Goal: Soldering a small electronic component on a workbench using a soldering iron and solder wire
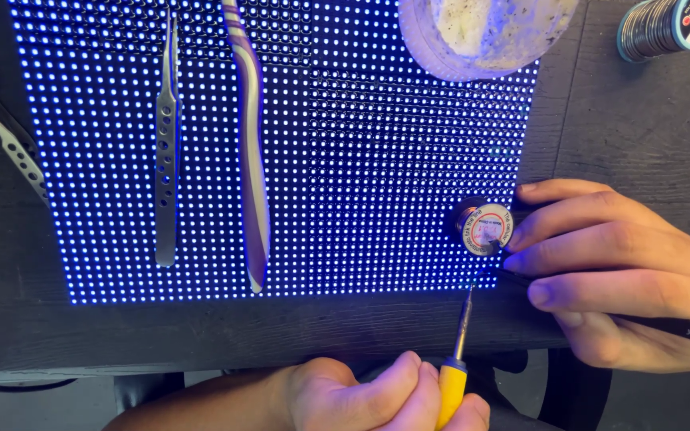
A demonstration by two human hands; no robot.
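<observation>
My left hand [361, 395] at the bottom edge grips a yellow-handled tool [452, 387] whose thin metal shaft points up at the lower right corner of the lit blue LED panel [345, 160]. My right hand [624, 271] comes in from the right and pinches a slim black tool [680, 327]. Its tip lies at the same panel corner, close to the shaft's tip. A small round spool [485, 226] with a white label rests on the panel, against my right fingertips.
On the panel lie straight metal tweezers [168, 144] and a striped purple-and-white handle [253, 160]. Curved tweezers [9, 136] lie on the dark table to the left. A translucent round tub [481, 36] sits at the top; a solder spool [668, 24] sits at top right.
</observation>
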